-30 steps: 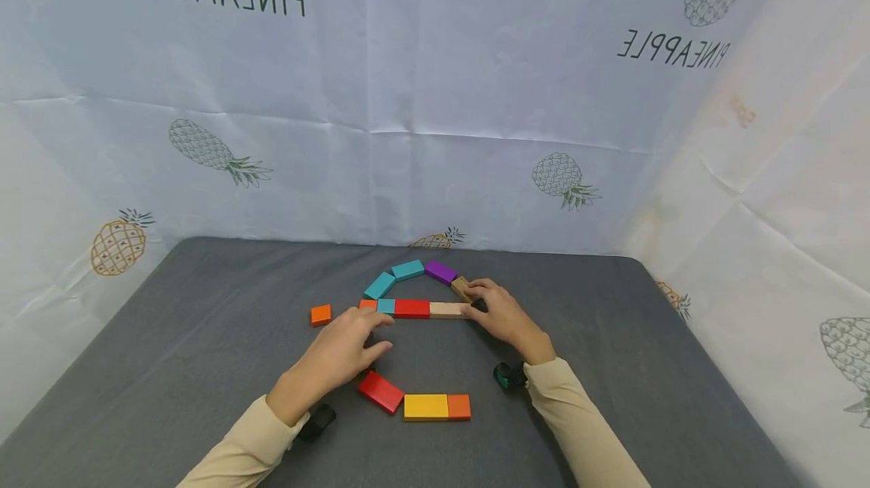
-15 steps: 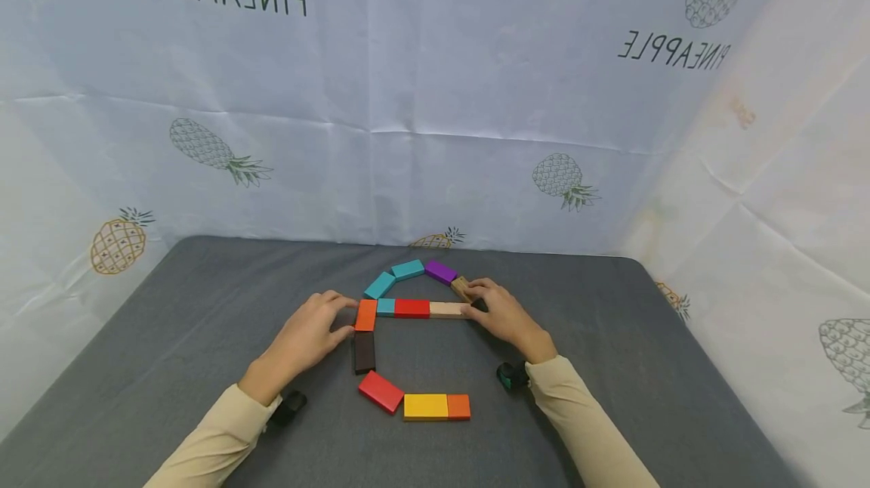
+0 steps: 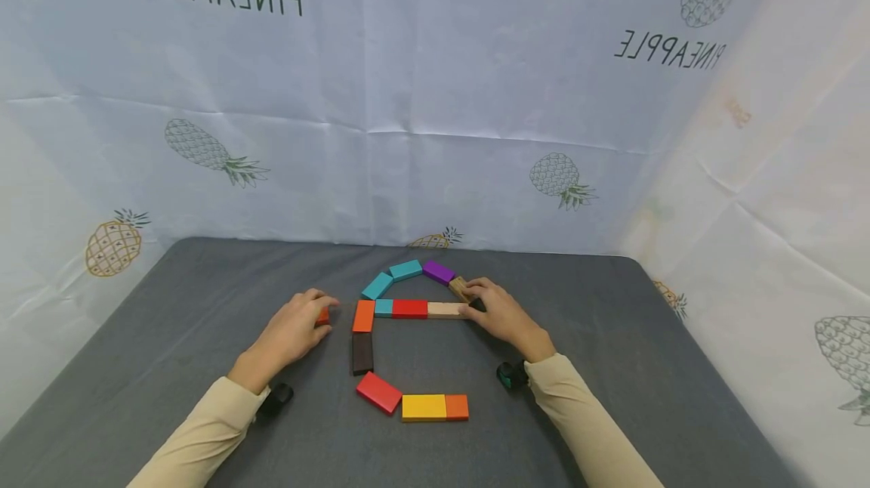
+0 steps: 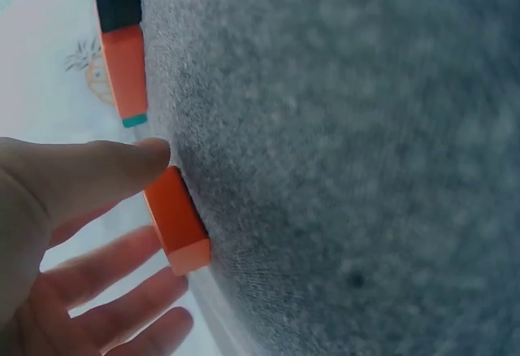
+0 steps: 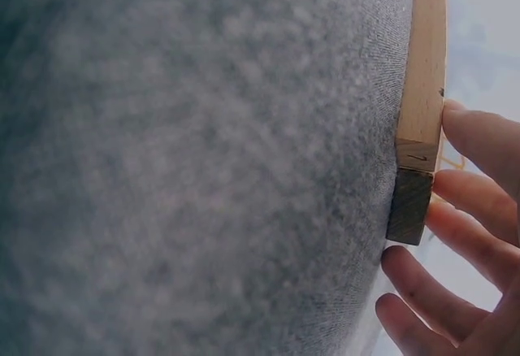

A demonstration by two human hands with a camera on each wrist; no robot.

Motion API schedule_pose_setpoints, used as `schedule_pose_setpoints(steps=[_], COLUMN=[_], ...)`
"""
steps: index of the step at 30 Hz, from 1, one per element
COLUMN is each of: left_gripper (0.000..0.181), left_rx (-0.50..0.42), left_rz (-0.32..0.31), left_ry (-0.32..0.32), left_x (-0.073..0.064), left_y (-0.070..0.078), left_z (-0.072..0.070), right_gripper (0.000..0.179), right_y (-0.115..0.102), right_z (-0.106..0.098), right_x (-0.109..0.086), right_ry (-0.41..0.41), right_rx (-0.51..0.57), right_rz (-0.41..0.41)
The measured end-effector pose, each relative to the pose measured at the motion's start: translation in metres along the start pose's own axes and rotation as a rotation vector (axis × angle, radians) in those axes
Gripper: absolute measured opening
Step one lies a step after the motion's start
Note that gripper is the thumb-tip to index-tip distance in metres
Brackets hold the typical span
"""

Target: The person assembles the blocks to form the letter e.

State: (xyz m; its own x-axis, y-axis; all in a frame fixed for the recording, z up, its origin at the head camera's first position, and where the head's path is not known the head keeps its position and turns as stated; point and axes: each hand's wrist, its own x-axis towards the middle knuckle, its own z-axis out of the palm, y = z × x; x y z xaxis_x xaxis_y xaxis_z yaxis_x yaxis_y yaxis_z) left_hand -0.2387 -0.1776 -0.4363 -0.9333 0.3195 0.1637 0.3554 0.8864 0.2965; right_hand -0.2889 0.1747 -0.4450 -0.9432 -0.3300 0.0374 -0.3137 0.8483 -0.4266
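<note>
My left hand [image 3: 288, 331] has its thumb and fingers on either side of a small orange block [image 4: 177, 222] lying on the table, pinching it. To its right a longer orange block [image 3: 363, 316] meets a dark brown block [image 3: 362, 353]. My right hand [image 3: 506, 322] stays at the right end of a row made of a teal block [image 3: 384, 308], a red block [image 3: 410, 309] and a plain wooden block [image 5: 423, 71]. Its spread fingers touch a dark block [image 5: 410, 207] and its thumb touches the wooden one. A tan block [image 3: 458, 288] sits by its fingertips.
Two teal blocks [image 3: 405, 270] and a purple block [image 3: 438, 272] arch behind the row. Nearer stand a tilted red block [image 3: 378, 393], a yellow block [image 3: 424, 408] and an orange block [image 3: 457, 407]. A grey cloth covers the table [image 3: 578, 291]; a pineapple-print curtain [image 3: 408, 95] hangs behind.
My left hand has moved left, off the longer orange block and onto the small orange one, uncovering the dark brown block. The right hand has stayed in place.
</note>
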Motion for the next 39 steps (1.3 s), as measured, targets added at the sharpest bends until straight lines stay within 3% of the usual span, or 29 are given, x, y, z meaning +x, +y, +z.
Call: schedule_pose_setpoints(steps=[16,26,39], left_gripper=[0.035,0.027,0.032], left_rx=[-0.085,-0.085,-0.132], left_rz=[-0.032,-0.012,0.015], left_ry=[-0.124,-0.030,0.009], left_x=[0.002,-0.002,-0.002], left_y=[-0.001,0.005,0.026], left_z=[-0.007,-0.008,-0.012], right_gripper=[0.047,0.047,0.045], right_y=[-0.001,0.000,0.001], right_z=[0.000,0.001,0.001], right_x=[0.001,0.001,0.001], right_ry=[-0.002,0.005,0.012], right_rx=[-0.002,-0.006,-0.004], right_rz=[0.002,-0.010,-0.022])
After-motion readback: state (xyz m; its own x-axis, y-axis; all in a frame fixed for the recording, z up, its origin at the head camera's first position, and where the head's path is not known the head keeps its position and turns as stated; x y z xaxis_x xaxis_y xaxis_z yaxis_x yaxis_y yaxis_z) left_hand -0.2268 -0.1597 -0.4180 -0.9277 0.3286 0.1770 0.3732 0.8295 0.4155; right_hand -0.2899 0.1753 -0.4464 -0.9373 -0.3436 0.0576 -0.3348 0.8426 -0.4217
